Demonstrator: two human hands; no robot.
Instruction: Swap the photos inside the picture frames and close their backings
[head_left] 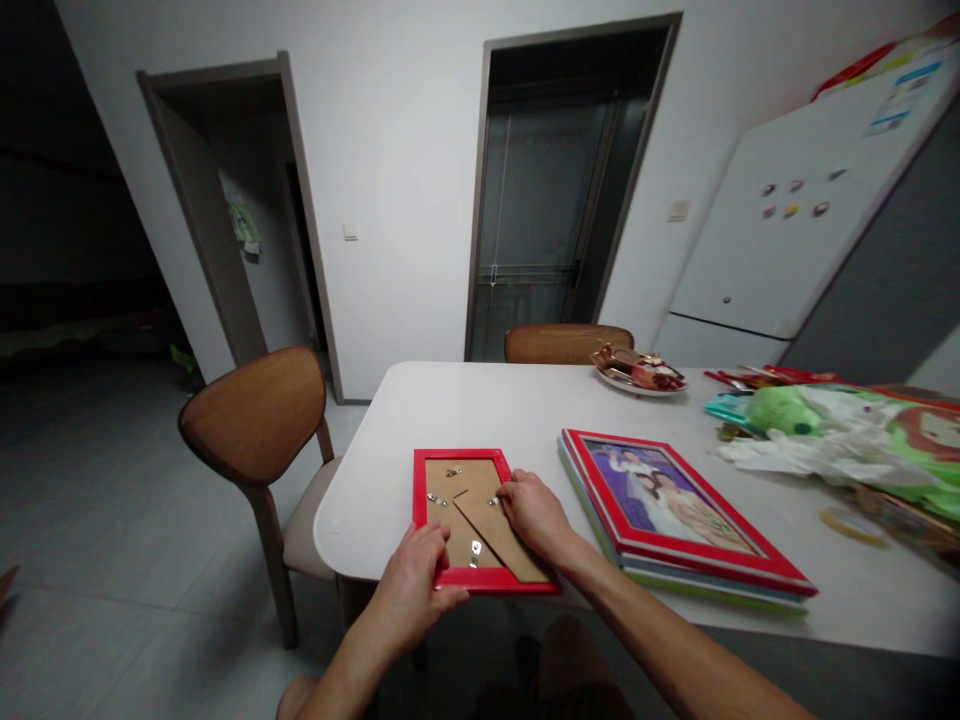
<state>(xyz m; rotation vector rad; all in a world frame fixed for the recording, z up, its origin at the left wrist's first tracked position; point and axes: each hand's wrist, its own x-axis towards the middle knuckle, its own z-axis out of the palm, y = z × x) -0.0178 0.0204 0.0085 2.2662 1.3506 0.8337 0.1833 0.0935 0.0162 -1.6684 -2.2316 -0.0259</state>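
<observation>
A red picture frame [422, 490] lies face down at the table's front edge, its brown backing board [442, 540] upward. Small metal clips sit around the board, and a stand leg [499, 545] slants across it. My left hand [416, 575] grips the frame's lower left corner, fingers over the edge and thumb along the bottom. On the right side, my right hand [534, 512] is closed, its fingertips at a metal clip [494, 501] and its palm over the frame's right edge. What lies under those fingers is partly hidden.
Right of my hands is a stack of framed pictures [705, 540], a red-framed photo on top. Farther back are a plate of wrapped items [637, 385] and a green and white plastic bag [840, 430]. Wooden chairs [259, 410] stand left and behind the table [442, 400].
</observation>
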